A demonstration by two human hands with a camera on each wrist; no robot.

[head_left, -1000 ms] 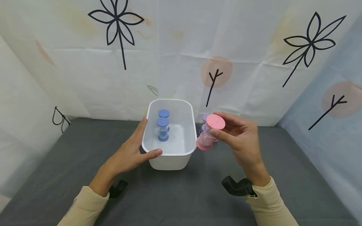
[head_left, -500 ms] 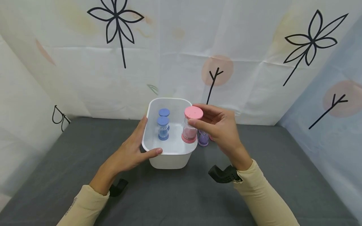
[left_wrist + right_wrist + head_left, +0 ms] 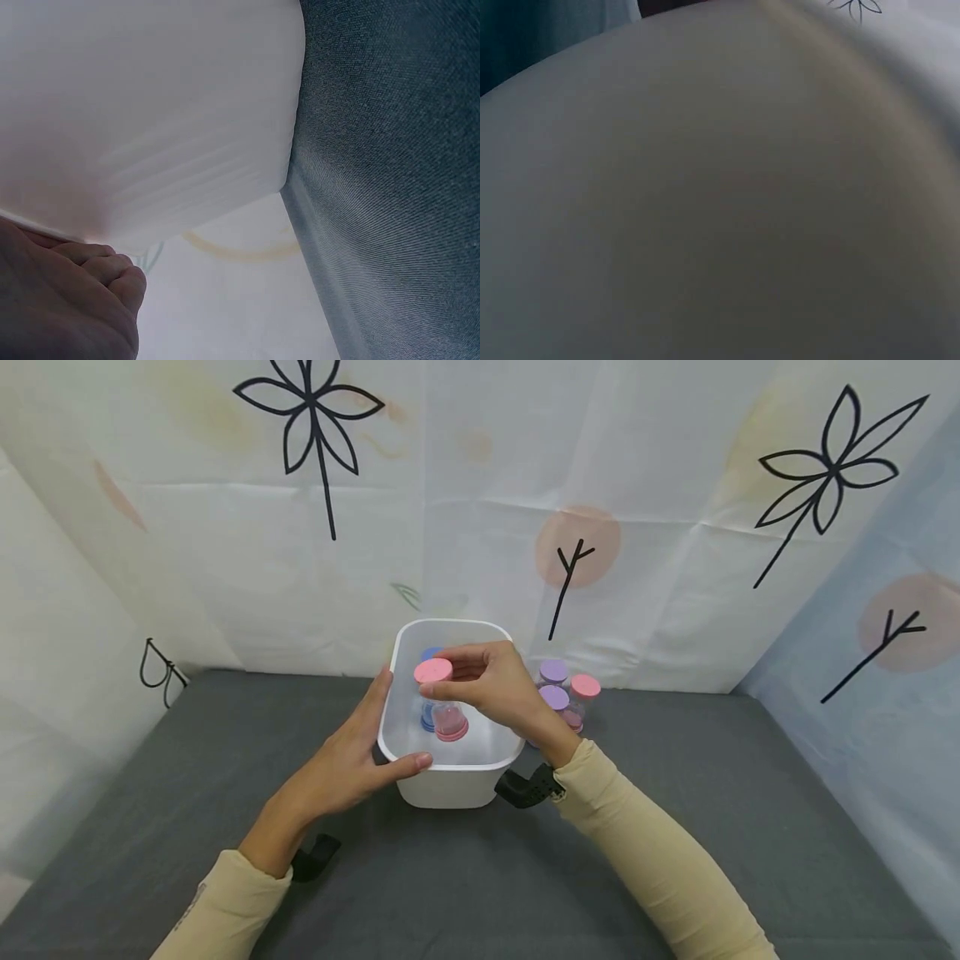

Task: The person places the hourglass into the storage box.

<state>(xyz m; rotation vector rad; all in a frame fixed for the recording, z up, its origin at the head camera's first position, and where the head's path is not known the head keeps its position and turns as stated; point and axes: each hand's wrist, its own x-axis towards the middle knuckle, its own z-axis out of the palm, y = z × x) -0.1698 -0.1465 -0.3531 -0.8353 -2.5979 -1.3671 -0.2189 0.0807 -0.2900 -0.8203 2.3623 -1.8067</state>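
While the right hand [image 3: 487, 681] pinches a pink hourglass [image 3: 450, 720] near its cap, thumb on the near side, the left hand [image 3: 356, 743] holds the white tub [image 3: 450, 789], thumb over the near rim, fingers along the left wall! That pink hourglass is over the tub's floor, tilted, cap leaning left, partly hiding the blue hourglasses [image 3: 427, 718]; whether its base touches down, you can't tell. Just outside, on the right, it's two purple hourglasses [image 3: 554, 697] and a second pink hourglass [image 3: 585, 687], bunched together on the grey tabletop [image 3: 465, 893]. Flowers decorate the white cloth [image 3: 480, 527] behind.
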